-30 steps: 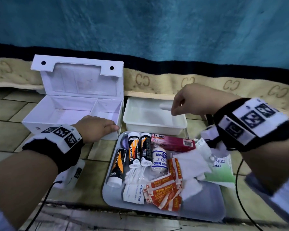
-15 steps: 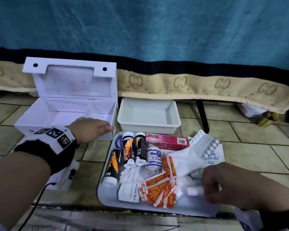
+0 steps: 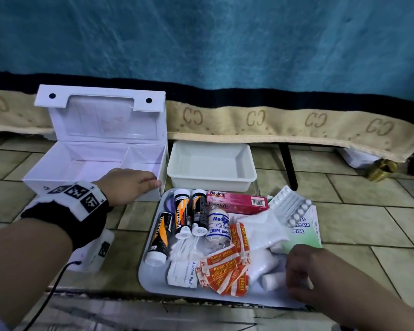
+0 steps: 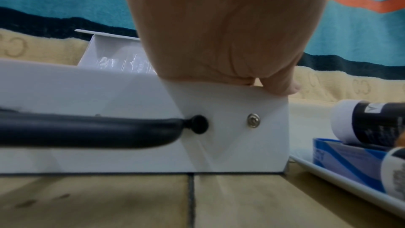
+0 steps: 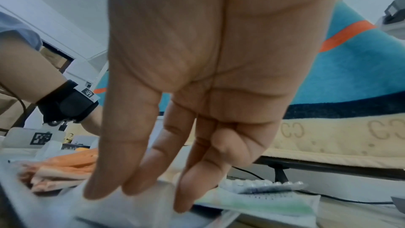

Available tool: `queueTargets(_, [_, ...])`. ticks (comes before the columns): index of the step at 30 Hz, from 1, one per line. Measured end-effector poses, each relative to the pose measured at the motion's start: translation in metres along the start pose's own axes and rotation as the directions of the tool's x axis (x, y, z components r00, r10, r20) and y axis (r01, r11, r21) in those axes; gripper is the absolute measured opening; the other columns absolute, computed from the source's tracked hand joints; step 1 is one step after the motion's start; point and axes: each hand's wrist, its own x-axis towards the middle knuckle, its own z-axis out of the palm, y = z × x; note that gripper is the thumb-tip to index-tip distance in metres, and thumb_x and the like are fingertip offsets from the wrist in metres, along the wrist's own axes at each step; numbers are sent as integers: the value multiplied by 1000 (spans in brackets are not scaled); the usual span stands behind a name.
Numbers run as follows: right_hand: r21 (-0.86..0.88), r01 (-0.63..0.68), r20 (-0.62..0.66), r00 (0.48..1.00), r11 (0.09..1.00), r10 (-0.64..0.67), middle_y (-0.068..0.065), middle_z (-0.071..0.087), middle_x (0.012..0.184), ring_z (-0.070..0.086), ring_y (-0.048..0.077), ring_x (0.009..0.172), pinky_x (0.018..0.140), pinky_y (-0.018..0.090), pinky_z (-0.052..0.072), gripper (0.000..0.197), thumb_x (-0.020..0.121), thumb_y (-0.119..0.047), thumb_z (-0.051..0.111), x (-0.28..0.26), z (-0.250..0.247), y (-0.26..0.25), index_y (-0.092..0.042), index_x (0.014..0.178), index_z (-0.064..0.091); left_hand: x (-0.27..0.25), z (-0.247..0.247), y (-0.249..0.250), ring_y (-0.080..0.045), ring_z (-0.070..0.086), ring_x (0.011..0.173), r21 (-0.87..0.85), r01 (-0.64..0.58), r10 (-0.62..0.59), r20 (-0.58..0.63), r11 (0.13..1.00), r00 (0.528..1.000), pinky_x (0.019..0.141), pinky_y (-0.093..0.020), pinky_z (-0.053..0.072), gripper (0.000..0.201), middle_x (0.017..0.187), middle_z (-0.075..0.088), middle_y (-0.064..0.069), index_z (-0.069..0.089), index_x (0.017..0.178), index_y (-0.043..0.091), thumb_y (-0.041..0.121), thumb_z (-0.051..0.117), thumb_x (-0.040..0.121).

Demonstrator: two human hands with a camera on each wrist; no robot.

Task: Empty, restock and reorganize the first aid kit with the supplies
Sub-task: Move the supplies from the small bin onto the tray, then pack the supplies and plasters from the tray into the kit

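Observation:
The white first aid kit (image 3: 58, 168) stands open on the tiled floor, with nothing in either compartment. My left hand (image 3: 129, 185) grips its front wall near the right corner, fingers curled over the rim (image 4: 219, 41). A grey tray (image 3: 153, 285) holds the supplies: three tubes (image 3: 182, 211), a Bacidin box (image 3: 237, 199), a crepe bandage (image 3: 218, 225), plasters (image 3: 225, 271), alcohol pads (image 3: 182, 273) and white gauze (image 3: 261, 228). My right hand (image 3: 306, 275) is at the tray's front right. Its straight fingers (image 5: 136, 179) touch a white gauze roll (image 3: 273, 280).
A white insert tray (image 3: 210, 163) with nothing in it sits behind the grey tray, right of the kit. A blister pack (image 3: 289, 206) lies on a green guide booklet (image 3: 304, 230) at the tray's right edge. A black bed leg (image 3: 288, 166) and a hanging blanket close off the back.
My right hand came down from above the white insert tray to the grey tray's front right corner. The left hand has stayed on the kit's front wall.

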Motion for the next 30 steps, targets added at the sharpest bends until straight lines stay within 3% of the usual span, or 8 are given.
queueTargets(4, [44,-34,-75,996,998,37,-18,53,91,55,3,76,68,18,46,9,64,-31,61,-5,4,4,-33,64,52,-4,5,-3,-14,56,106,-312,-43,-19,-193,949,981,92,-31,41,25,107,64,8,59,104,29,45,59,86])
queueTargets(7, [52,-12,-134,991,999,19,-37,42,103,52,-1,81,64,13,40,22,68,-31,72,-8,3,6,-32,60,52,-15,10,5,-17,47,117,-258,-142,18,-432,956,902,101,-35,36,32,119,59,5,59,114,20,31,65,85])
queueTargets(10, [75,31,-211,977,997,-14,-30,49,99,51,-1,87,64,13,39,23,71,-34,76,-5,-5,-6,-31,64,54,-37,21,21,-11,45,103,-227,-217,53,-567,949,822,94,-34,39,24,107,59,6,61,107,20,27,65,85])
queueTargets(13, [54,93,-232,969,994,-78,-15,53,78,55,5,83,68,15,43,19,76,-39,71,7,-22,-31,-39,75,52,-60,30,32,-7,47,102,-313,-233,99,-389,921,916,94,-36,43,42,105,55,15,56,111,30,52,64,76])
queueTargets(15, [38,146,-234,963,988,-134,-19,52,83,54,2,80,71,17,44,20,78,-37,70,22,-36,-50,-41,83,51,-71,32,36,-8,38,123,-277,-156,115,-157,948,981,103,-33,35,69,126,45,17,43,129,37,61,68,69])
queueTargets(18, [-5,235,-233,945,972,-230,-14,55,102,54,4,91,81,24,47,33,76,-34,71,51,-50,-77,-36,105,55,-74,41,34,-11,21,138,-82,-125,130,54,989,990,114,-35,23,104,150,23,14,16,145,38,64,73,61])
queueTargets(23, [-162,304,-119,939,939,-324,-1,49,125,48,19,115,89,29,42,64,73,-37,73,102,-51,-115,-28,130,44,-68,56,21,-11,27,134,-47,-176,178,28,983,984,112,-36,28,119,146,27,13,15,146,35,70,68,45])
queueTargets(30, [-266,335,-3,938,904,-348,3,47,114,47,25,110,92,41,45,63,65,-39,78,131,-36,-133,-27,120,49,-74,53,22,-7,33,128,-122,-178,167,-96,976,981,110,-32,31,114,137,37,16,27,142,35,73,56,38])
